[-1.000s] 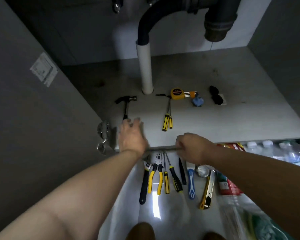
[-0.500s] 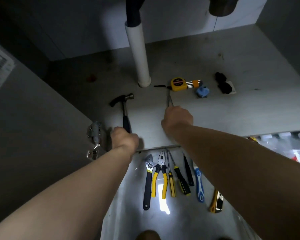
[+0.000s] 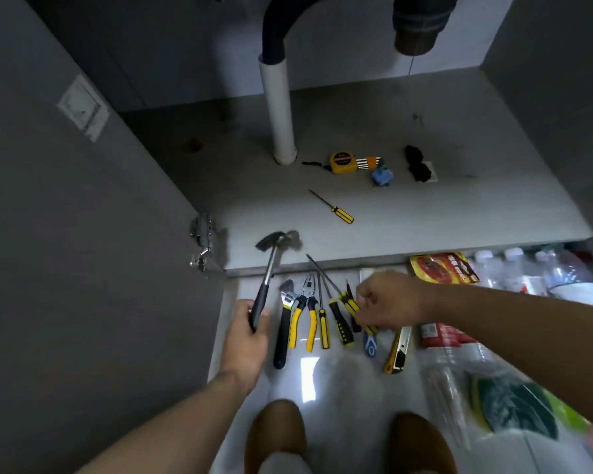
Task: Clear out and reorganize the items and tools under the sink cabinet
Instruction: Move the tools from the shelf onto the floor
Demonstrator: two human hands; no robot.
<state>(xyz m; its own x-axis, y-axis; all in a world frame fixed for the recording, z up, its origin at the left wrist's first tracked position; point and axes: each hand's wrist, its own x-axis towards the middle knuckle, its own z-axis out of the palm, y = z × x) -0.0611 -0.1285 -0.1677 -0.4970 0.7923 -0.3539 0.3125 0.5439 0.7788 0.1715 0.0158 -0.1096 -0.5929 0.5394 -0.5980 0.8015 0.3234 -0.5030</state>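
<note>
Fingers (image 3: 261, 319) of the left hand (image 3: 249, 340) are wrapped round the black grip of the hammer (image 3: 271, 268), with the forearm coming up from the near left. The hammer slants up and away, its blurred head over the front edge of the cabinet base (image 3: 459, 217).

Just right of that hand, a row of tools lies side by side on the white floor (image 3: 339, 378), handles near. Among them are an adjustable wrench (image 3: 283, 323), pliers (image 3: 308, 313) and, at the right end, a utility knife (image 3: 397, 350). A strip of bare floor runs between the wrench and the open door (image 3: 83, 251) on the left, and the left hand hangs over it.

The right hand (image 3: 389, 302) reaches in from the right with curled fingers. It holds a yellow-and-black screwdriver (image 3: 348, 302) by its handle above the row, shaft pointing far-left toward the base's edge. Right of the row, a red packet (image 3: 442, 268) and bottles (image 3: 545, 268) crowd the floor up to that edge.

Half a second ago the hammer lay on the base, and both small screwdrivers sat there under the right hand. Now the hammer is off it, and a second screwdriver (image 3: 332, 208) is left lying slanted with bare board all round.

Farther back, a tape measure (image 3: 341, 162), hex keys (image 3: 368, 162), a small blue thing (image 3: 381, 176) and a black thing (image 3: 416, 164) sit in a line right of the white pipe (image 3: 281, 111).
</note>
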